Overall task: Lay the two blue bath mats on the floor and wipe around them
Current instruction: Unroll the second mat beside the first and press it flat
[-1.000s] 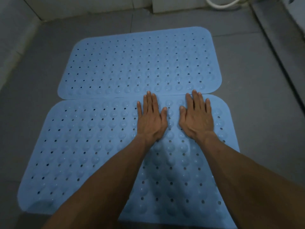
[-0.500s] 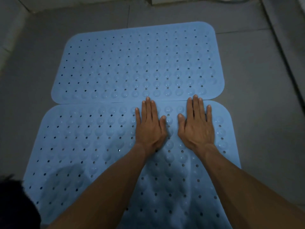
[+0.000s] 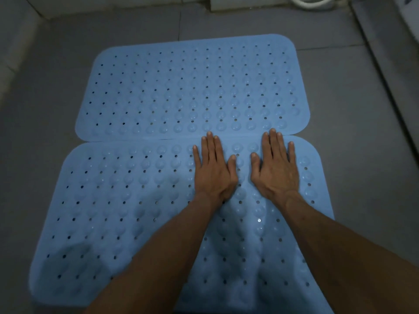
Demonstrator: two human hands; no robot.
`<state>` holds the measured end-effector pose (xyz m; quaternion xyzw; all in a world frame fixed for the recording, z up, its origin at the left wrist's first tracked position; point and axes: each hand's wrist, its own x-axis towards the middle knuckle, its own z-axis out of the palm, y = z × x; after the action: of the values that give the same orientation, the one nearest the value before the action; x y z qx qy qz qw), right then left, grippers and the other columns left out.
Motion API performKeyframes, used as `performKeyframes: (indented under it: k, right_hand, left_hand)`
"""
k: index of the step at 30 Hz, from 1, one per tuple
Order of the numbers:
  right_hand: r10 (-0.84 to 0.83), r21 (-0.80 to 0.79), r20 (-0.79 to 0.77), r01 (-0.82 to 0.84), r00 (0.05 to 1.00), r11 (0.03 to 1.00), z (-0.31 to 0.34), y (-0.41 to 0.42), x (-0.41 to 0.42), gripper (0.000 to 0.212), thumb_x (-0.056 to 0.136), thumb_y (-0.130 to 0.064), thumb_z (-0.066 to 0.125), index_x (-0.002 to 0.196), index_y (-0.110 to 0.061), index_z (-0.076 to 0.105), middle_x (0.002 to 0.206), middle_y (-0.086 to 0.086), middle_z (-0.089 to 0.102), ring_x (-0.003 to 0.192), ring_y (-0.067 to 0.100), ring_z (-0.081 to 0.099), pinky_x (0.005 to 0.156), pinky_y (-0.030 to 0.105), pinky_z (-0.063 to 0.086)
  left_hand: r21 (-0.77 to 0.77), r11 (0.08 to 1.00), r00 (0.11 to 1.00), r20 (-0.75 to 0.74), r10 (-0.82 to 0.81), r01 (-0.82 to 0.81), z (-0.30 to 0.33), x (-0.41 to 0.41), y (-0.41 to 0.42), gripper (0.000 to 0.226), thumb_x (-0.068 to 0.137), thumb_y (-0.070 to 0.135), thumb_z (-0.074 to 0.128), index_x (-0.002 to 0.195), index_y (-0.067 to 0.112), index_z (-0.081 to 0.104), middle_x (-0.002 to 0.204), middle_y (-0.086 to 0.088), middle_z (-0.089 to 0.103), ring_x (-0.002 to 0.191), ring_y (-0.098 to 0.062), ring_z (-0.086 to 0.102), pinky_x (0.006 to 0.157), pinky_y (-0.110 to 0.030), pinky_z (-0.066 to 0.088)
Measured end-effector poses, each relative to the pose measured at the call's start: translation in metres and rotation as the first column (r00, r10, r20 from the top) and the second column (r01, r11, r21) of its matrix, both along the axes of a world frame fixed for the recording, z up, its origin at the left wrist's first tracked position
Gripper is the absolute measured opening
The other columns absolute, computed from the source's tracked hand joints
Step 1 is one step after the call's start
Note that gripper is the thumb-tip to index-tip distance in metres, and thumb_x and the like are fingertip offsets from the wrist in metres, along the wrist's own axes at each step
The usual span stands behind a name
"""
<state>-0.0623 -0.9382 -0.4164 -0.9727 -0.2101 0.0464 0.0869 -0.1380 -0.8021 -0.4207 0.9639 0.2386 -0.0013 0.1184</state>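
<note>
Two blue bath mats with holes and raised bumps lie flat on the grey tiled floor, long edges meeting. The far mat point(image 3: 181, 87) sits beyond the near mat point(image 3: 118, 200). My left hand point(image 3: 213, 171) lies palm down on the near mat close to the seam, fingers straight. My right hand point(image 3: 277, 168) presses flat beside it, its fingertips reaching the seam. My forearms hide the near mat's lower middle. No cloth is in view.
Grey floor tiles point(image 3: 351, 109) surround the mats. A pale wall base point(image 3: 18, 30) runs at the far left. A white hose point(image 3: 310, 2) curls at the top right. A raised ledge point(image 3: 390, 64) slants down the right side.
Both hands stay flat on the near mat at the seam. The view has tilted up and shifted, so the wall base and the hose show again.
</note>
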Motion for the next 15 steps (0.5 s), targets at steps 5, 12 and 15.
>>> performKeyframes:
  k: [5,12,15]
  right_hand:
    - [0.009,-0.055,-0.071,-0.013,0.997,0.998,0.004,0.001,0.000,0.072,0.100,-0.052,0.010,0.158,-0.012,-0.002,0.167,0.005,-0.008,0.153,0.016,-0.011,0.123,0.045,-0.009]
    - [0.040,-0.057,-0.084,-0.045,0.996,0.997,0.014,0.013,-0.038,0.071,0.102,-0.049,0.013,0.157,-0.009,-0.005,0.166,0.008,-0.011,0.152,0.020,-0.013,0.123,0.042,-0.011]
    - [0.108,0.012,-0.040,-0.107,0.993,0.994,0.011,0.016,-0.086,0.069,0.102,-0.046,0.015,0.157,-0.009,-0.003,0.166,0.009,-0.008,0.153,0.019,-0.011,0.123,0.041,-0.011]
  left_hand:
    - [-0.213,0.977,0.999,0.051,-0.011,0.022,0.007,-0.004,0.009,0.068,0.101,0.048,0.013,0.154,0.009,-0.001,0.163,-0.007,-0.009,0.149,-0.016,-0.012,0.121,-0.044,-0.009]
    - [-0.137,0.990,0.990,0.137,-0.014,0.033,0.011,-0.080,0.023,0.068,0.099,0.045,0.009,0.154,0.006,0.008,0.163,-0.008,0.000,0.150,-0.018,-0.004,0.121,-0.038,-0.009]
    - [-0.077,0.995,0.988,0.147,-0.052,0.064,0.008,-0.120,0.028,0.071,0.097,0.047,0.006,0.154,0.004,0.009,0.163,-0.010,0.001,0.150,-0.020,-0.003,0.122,-0.039,-0.008]
